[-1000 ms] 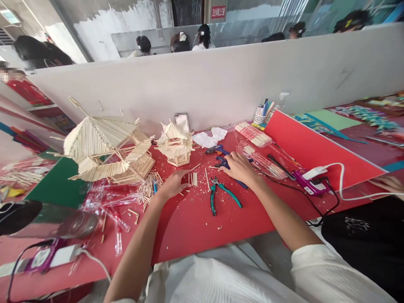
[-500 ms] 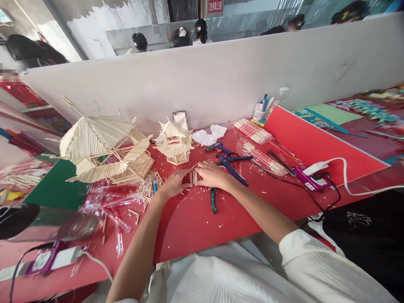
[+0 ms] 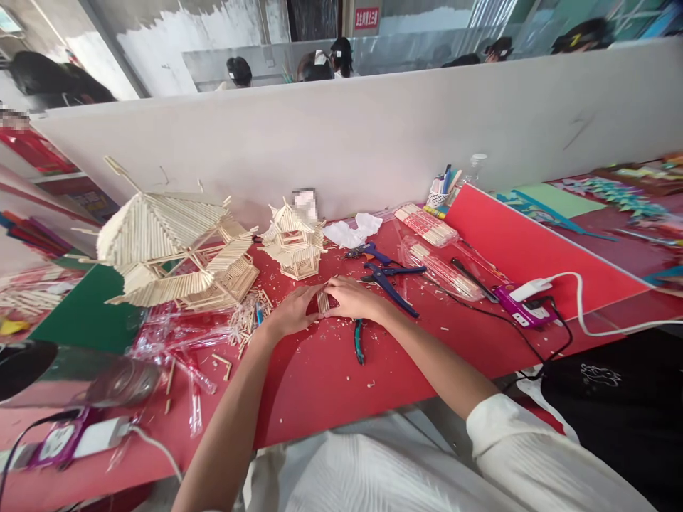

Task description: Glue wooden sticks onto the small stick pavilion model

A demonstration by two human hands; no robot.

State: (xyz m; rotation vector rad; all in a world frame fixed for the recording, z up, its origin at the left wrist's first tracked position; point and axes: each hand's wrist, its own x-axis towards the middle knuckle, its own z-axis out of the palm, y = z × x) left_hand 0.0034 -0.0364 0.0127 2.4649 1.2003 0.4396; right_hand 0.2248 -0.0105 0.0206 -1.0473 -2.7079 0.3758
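My left hand (image 3: pixel 291 311) and my right hand (image 3: pixel 352 297) meet over the red tabletop (image 3: pixel 314 377). Between them is a small row of short wooden sticks (image 3: pixel 323 303), its two sides pressed by my thumbs and fingers. Just beyond my hands stands a small wooden-stick pavilion model (image 3: pixel 294 245). A larger stick pavilion (image 3: pixel 171 245) with a ribbed roof rises at the left. Near my right wrist lies a tool with a dark green handle (image 3: pixel 359 343). Blue-handled cutters (image 3: pixel 392 283) rest farther to the right.
Plastic wrappers (image 3: pixel 184 341) and cut stick pieces (image 3: pixel 248 323) litter the left side. Packs of wooden sticks (image 3: pixel 427 225), a red board (image 3: pixel 533 249) and a purple power strip (image 3: pixel 526 306) are at right. A clear bottle (image 3: pixel 122 380) lies at left. A white partition (image 3: pixel 373 135) stands behind.
My view has shifted slightly. Both hands stay around the row of sticks, with my right fingers drawn a little closer over its far end.
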